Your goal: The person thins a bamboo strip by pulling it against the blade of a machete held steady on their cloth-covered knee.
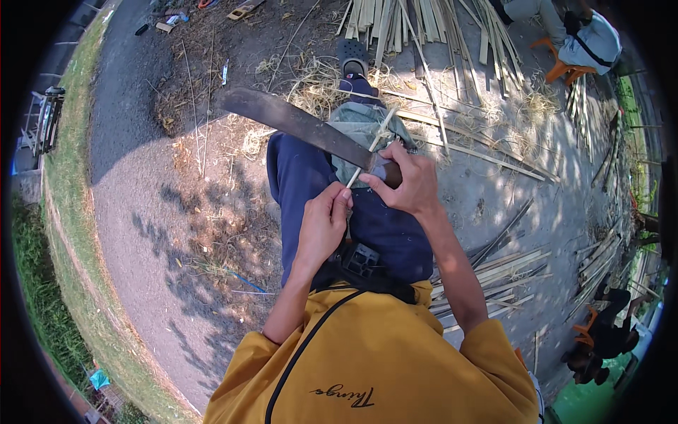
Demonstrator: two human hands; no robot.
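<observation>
My right hand (413, 180) is closed around the handle end of a machete (296, 126), whose wide dark blade points to the far left. Between thumb and fingers, my left hand (323, 220) pinches the near end of a thin pale bamboo strip (356, 175). The strip runs away from me and crosses the blade close to the handle; whether the edge bites into it I cannot tell. Under both lies a grey-green cloth (345, 169), draped over my leg in dark blue trousers (300, 177). My right fingers hide part of the handle.
Long split bamboo strips (395, 25) lie heaped at the far side, and more strips (508, 275) lie to my right. Curly shavings (321, 88) litter the ground beyond my knee. A saw (245, 8) lies far left. Other people sit on orange stools (565, 67) at the right.
</observation>
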